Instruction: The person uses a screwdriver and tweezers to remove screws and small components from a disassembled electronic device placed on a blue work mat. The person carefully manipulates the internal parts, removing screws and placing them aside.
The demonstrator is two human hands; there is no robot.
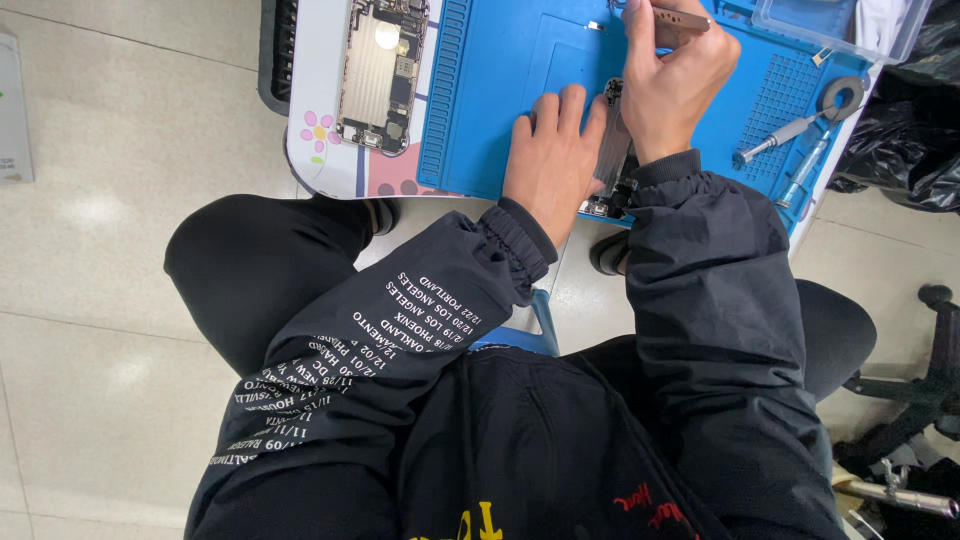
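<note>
Phone chassis (612, 150) lies on blue mat (500, 90), long axis running away from body, between both hands. Left hand (550, 160) flat, fingers released, pressing beside it. Right hand (680, 85) grasping tweezers (680, 14) above far end.

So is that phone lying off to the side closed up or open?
Open: the phone lies with its inner metal plate and small parts showing, no cover on.
</note>
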